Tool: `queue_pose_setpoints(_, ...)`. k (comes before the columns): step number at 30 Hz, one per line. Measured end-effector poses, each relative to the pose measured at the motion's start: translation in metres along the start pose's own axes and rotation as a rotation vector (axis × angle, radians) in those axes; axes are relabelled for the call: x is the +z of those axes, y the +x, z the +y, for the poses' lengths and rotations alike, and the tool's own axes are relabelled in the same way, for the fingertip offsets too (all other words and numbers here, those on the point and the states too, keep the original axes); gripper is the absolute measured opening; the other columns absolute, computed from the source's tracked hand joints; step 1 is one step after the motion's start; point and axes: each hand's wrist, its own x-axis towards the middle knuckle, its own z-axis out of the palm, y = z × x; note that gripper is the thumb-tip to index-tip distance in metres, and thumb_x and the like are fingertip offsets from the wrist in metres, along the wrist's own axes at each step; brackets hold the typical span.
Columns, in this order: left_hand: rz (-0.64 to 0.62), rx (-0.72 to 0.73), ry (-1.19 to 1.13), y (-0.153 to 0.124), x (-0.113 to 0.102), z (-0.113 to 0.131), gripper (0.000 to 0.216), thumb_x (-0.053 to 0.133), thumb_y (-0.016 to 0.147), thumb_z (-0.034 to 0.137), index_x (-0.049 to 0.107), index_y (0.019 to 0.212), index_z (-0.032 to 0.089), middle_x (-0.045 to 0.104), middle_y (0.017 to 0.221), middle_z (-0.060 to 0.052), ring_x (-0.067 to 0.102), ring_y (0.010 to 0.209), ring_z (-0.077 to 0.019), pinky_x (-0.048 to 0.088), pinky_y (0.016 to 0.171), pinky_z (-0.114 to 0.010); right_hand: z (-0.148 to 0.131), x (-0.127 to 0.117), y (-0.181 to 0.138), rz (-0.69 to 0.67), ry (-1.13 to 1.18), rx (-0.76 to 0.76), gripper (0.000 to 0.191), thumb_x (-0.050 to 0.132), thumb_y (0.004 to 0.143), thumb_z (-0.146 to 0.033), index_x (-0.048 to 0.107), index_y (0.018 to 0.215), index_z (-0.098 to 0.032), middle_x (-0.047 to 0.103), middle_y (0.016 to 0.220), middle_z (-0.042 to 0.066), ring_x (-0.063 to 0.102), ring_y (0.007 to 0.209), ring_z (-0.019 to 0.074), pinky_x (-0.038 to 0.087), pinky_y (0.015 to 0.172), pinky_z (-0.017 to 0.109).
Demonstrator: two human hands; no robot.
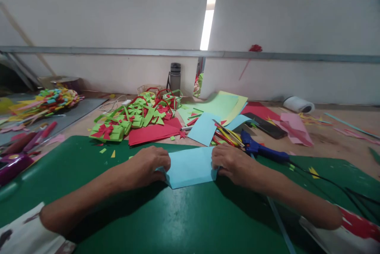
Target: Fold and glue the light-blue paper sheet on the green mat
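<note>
A light-blue sheet of folded paper is held over the green mat, right in front of me. My left hand is closed on its left end, thumb below and fingers above. At the opposite end my right hand grips the paper the same way. The ends look bent up under my fingers, and parts of them are hidden. Just beyond the paper lie another light-blue sheet and a blue glue gun, which is close to my right hand.
Small green paper bags with red bows are heaped at the back left, beside red paper. A dark phone and a grey bottle stand or lie farther back. The glue gun's black cable runs right. Purple scissors handles sit far left.
</note>
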Motion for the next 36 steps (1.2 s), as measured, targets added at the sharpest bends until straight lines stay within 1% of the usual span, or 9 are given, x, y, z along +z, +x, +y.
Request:
queue_pose_setpoints(6, -0.062, 0.082, 0.159, -0.015, -0.003, 0.016, 0.020, 0.051, 0.089, 0.008, 0.053, 0.071, 0.017, 0.058, 0.078, 0.000, 0.050, 0.072, -0.0148, 0.034, 0.069, -0.028, -0.005, 0.014, -0.019, 0.129, -0.176, -0.075, 0.025, 0.046, 0.078, 0.003, 0.057, 0.066, -0.017, 0.057, 0.071, 0.004, 0.047, 0.067, 0.0170, 0.035, 0.064, 0.031)
queue_pose_setpoints(11, -0.078, 0.042, 0.235, -0.026, -0.004, 0.027, 0.029, 0.057, 0.090, 0.036, 0.057, 0.067, 0.018, 0.059, 0.084, -0.003, 0.050, 0.078, -0.0189, 0.032, 0.067, -0.031, -0.015, 0.016, -0.029, 0.077, -0.182, -0.015, 0.019, 0.051, 0.078, -0.003, 0.060, 0.071, -0.019, 0.059, 0.075, 0.005, 0.051, 0.069, 0.0183, 0.037, 0.062, 0.030)
queue_pose_setpoints(14, -0.032, 0.017, 0.254, -0.027, 0.007, 0.024, 0.029, 0.054, 0.092, 0.031, 0.056, 0.067, 0.017, 0.057, 0.082, -0.004, 0.048, 0.073, -0.0180, 0.031, 0.062, -0.030, -0.019, 0.015, -0.023, 0.039, -0.145, 0.056, 0.019, 0.052, 0.087, -0.014, 0.060, 0.070, -0.018, 0.058, 0.072, 0.003, 0.052, 0.069, 0.0171, 0.036, 0.062, 0.028)
queue_pose_setpoints(16, -0.044, 0.012, 0.264, -0.025, 0.015, 0.021, 0.022, 0.050, 0.093, 0.019, 0.055, 0.071, 0.017, 0.055, 0.079, -0.003, 0.046, 0.067, -0.0161, 0.028, 0.057, -0.029, -0.019, 0.015, -0.018, 0.022, -0.100, 0.090, 0.021, 0.051, 0.089, -0.017, 0.059, 0.070, -0.017, 0.058, 0.072, 0.003, 0.053, 0.068, 0.0153, 0.035, 0.060, 0.026)
queue_pose_setpoints(18, -0.080, 0.014, 0.259, -0.023, 0.019, 0.020, 0.015, 0.044, 0.092, 0.010, 0.056, 0.087, 0.018, 0.053, 0.078, -0.001, 0.044, 0.062, -0.0154, 0.027, 0.055, -0.029, -0.020, 0.014, -0.016, 0.010, -0.092, 0.087, 0.020, 0.046, 0.090, -0.014, 0.061, 0.077, -0.018, 0.057, 0.073, 0.002, 0.051, 0.063, 0.0137, 0.032, 0.056, 0.026)
queue_pose_setpoints(21, -0.125, 0.094, 0.272, -0.019, 0.018, 0.024, 0.037, 0.042, 0.093, 0.011, 0.042, 0.127, 0.026, 0.052, 0.082, -0.001, 0.046, 0.062, -0.0165, 0.027, 0.055, -0.029, -0.025, 0.011, -0.015, -0.012, -0.140, -0.029, 0.035, 0.041, 0.088, -0.005, 0.056, 0.113, -0.023, 0.057, 0.080, 0.001, 0.048, 0.063, 0.0142, 0.031, 0.055, 0.027)
queue_pose_setpoints(23, -0.148, 0.156, 0.306, -0.016, 0.015, 0.029, 0.050, 0.043, 0.094, 0.015, 0.027, 0.138, 0.034, 0.051, 0.083, -0.001, 0.046, 0.063, -0.0175, 0.027, 0.056, -0.029, -0.030, 0.010, -0.015, -0.026, -0.168, -0.127, 0.048, 0.043, 0.087, -0.005, 0.044, 0.130, -0.027, 0.056, 0.086, 0.002, 0.050, 0.068, 0.0153, 0.033, 0.059, 0.027)
queue_pose_setpoints(29, -0.184, 0.145, 0.353, -0.012, 0.020, 0.033, 0.046, 0.042, 0.095, 0.020, 0.031, 0.136, 0.037, 0.050, 0.084, -0.002, 0.045, 0.062, -0.0184, 0.026, 0.054, -0.029, -0.035, 0.011, -0.017, -0.072, -0.232, -0.162, 0.052, 0.052, 0.082, -0.009, 0.042, 0.131, -0.025, 0.055, 0.093, 0.005, 0.049, 0.078, 0.0187, 0.036, 0.066, 0.030)
queue_pose_setpoints(36, -0.032, 0.137, 0.269, -0.028, 0.034, 0.018, 0.041, 0.043, 0.092, 0.013, 0.043, 0.128, 0.033, 0.051, 0.083, -0.001, 0.046, 0.067, -0.0164, 0.028, 0.057, -0.027, -0.021, 0.015, -0.039, -0.027, -0.301, -0.135, 0.043, 0.049, 0.081, -0.009, 0.049, 0.123, -0.017, 0.055, 0.091, 0.007, 0.047, 0.077, 0.0210, 0.036, 0.070, 0.035)
